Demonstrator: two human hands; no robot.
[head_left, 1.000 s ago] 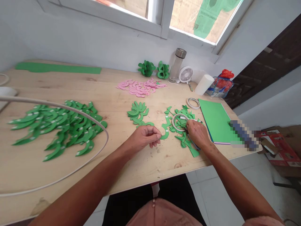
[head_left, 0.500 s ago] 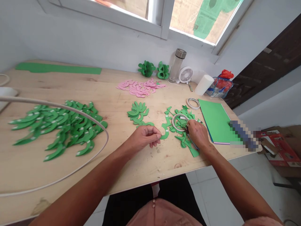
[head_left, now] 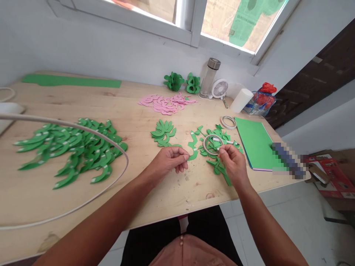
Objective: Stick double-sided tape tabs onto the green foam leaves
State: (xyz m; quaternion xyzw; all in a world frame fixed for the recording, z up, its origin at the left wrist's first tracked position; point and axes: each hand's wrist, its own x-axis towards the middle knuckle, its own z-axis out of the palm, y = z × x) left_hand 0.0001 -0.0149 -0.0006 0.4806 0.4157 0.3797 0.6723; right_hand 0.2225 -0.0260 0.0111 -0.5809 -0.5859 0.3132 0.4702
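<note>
The left hand reaches in low over the table, its forearm slanting up from the lower left, thumb and index fingers pinching the lower end of a wavy green paper strip, the rest curled beneath; the strip lies between the two hands, to the right of a small green paper cluster; the right hand comes from the lower right, wrist bent, thumb and index fingers brought together beside a tape roll over green scraps; whether they grip anything, I cannot tell.
</note>
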